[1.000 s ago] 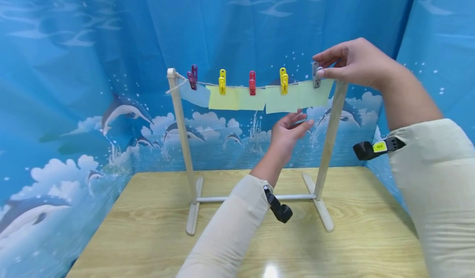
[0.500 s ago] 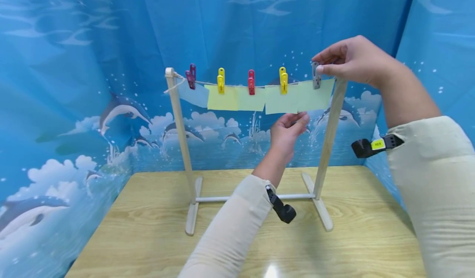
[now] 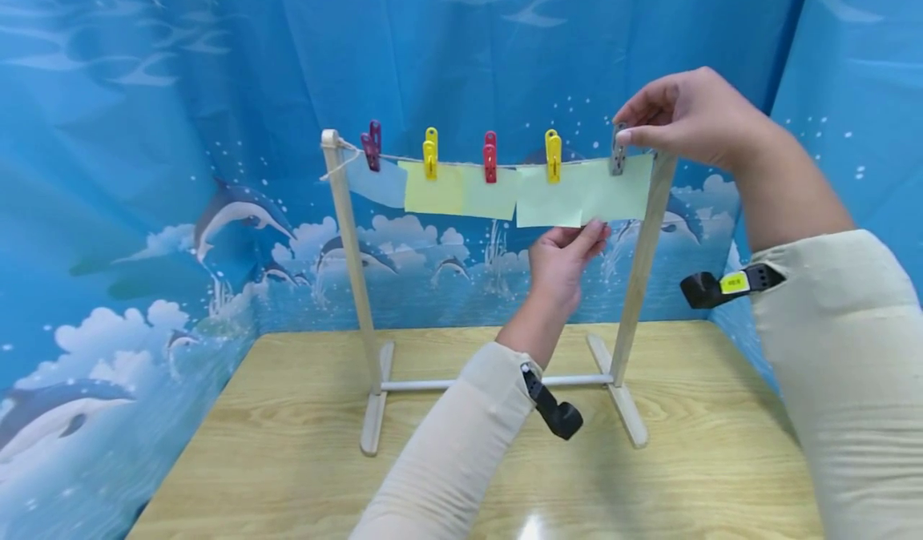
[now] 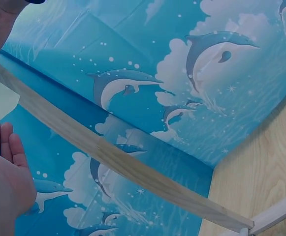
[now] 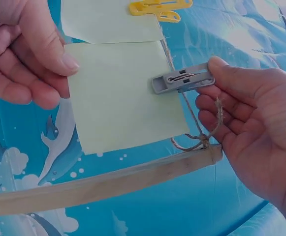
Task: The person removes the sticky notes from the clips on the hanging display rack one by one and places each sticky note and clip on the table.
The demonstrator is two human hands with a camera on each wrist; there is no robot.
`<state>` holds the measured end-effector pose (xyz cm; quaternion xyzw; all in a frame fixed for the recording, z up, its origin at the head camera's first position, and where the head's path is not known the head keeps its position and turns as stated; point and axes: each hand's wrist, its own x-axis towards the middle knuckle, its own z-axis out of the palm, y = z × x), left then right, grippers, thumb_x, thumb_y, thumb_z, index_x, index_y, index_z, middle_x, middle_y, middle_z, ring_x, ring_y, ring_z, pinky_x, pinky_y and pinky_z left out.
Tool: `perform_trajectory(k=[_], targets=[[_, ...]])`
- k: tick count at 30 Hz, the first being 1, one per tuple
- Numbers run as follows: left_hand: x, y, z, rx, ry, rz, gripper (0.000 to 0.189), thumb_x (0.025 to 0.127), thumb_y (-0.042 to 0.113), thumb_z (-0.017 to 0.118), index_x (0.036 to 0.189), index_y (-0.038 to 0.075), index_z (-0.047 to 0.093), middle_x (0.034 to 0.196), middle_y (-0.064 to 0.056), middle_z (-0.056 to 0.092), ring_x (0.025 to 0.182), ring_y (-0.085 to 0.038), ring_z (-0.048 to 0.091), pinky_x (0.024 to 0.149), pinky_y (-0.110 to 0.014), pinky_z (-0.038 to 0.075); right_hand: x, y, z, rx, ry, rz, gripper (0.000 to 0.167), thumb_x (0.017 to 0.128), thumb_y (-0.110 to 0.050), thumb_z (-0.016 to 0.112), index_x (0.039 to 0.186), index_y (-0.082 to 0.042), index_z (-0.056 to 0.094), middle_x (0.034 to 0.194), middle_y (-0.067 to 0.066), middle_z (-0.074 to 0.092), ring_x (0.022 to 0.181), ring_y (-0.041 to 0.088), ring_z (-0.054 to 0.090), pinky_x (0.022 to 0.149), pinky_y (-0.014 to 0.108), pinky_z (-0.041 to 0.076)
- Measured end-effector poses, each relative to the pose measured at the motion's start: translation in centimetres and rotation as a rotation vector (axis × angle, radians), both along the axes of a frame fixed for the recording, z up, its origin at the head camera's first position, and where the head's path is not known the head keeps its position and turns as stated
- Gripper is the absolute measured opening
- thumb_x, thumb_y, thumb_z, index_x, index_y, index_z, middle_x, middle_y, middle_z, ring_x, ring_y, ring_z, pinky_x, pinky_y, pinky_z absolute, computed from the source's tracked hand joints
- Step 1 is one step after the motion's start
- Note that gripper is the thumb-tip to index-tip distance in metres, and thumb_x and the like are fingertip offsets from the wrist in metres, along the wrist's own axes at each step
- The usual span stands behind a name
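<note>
Right wrist view: your right hand (image 5: 261, 103) pinches the gray clothespin (image 5: 183, 78), set on the pale-green paper (image 5: 123, 105) at the twine (image 5: 191, 111); your left hand (image 5: 38, 42) pinches the paper's lower edge, fingertips apparently behind, so hold it flat without tugging the twine

Mostly matt, with glossy touches

The square pale-green paper sheet (image 5: 123, 103) is looking smooth and matt. The slim grey plastic peg (image 5: 199, 78) is showing a smooth finish, its small metal spring (image 5: 181, 77) glinting. The thin brown fibrous string (image 5: 203, 141) is looking rough. The straight pale wooden post (image 5: 103, 180) is showing matt grain; the flat light-brown wood-grained tabletop (image 3: 288, 412) is reflecting light glossily. The cream cloth sleeves (image 3: 829, 412) are looking matt.
</note>
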<state>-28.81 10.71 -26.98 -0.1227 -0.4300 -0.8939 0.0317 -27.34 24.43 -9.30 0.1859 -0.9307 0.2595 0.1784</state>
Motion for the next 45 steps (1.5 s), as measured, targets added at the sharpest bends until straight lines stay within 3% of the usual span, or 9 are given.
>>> perform_trajectory(k=[8,15,29,36,45], targets=[[-0.1,-0.3,-0.5,0.056,-0.021,-0.008,0.008,0.087,0.006,0.073,0.093,0.001,0.073,0.088,-0.011,0.072,0.082,-0.018,0.071,0.087,-0.039,0.056,0.1,0.1,-0.5,-0.087,0.082,-0.018,0.034,0.092,-0.032,0.068,0.109,-0.002,0.071,0.096,0.009,0.066,0.088,0.023,0.05,0.068,0.01,0.047],[-0.3,-0.8,-1.5,0.038,-0.081,-0.014,0.01,0.086,0.006,0.073,0.095,0.001,0.073,0.091,-0.012,0.072,0.085,-0.02,0.072,0.086,-0.036,0.057,0.0,0.1,-0.9,-0.166,0.121,-0.03,0.034,0.092,-0.031,0.068,0.105,0.0,0.073,0.084,0.0,0.067,0.081,0.019,0.053,0.067,0.011,0.048],[-0.4,-2.5,-3.3,-0.057,-0.101,-0.002,0.009,0.086,0.006,0.074,0.092,0.001,0.071,0.093,-0.013,0.071,0.082,-0.02,0.072,0.081,-0.034,0.058,0.9,0.2,-1.1,-0.383,0.243,0.017,0.026,0.09,-0.023,0.071,0.105,-0.002,0.074,0.09,-0.007,0.066,0.082,0.009,0.059,0.075,0.007,0.048],[-0.4,-3.3,-4.1,-0.111,-0.136,0.015,0.008,0.084,0.004,0.075,0.088,0.001,0.069,0.091,-0.013,0.07,0.078,-0.019,0.072,0.078,-0.033,0.059,1.5,0.1,-1.6,-0.377,0.239,0.051,0.024,0.091,-0.019,0.07,0.106,-0.001,0.073,0.089,-0.008,0.066,0.083,0.01,0.057,0.074,0.007,0.048],[-0.4,-4.6,-5.4,-0.224,-0.121,-0.011,0.012,0.084,0.009,0.076,0.092,0.001,0.071,0.09,-0.013,0.07,0.078,-0.019,0.072,0.082,-0.037,0.058,2.2,0.8,-3.0,-0.38,0.153,0.097,0.029,0.088,-0.019,0.074,0.113,-0.005,0.072,0.09,-0.005,0.067,0.082,0.01,0.062,0.075,0.006,0.048]])
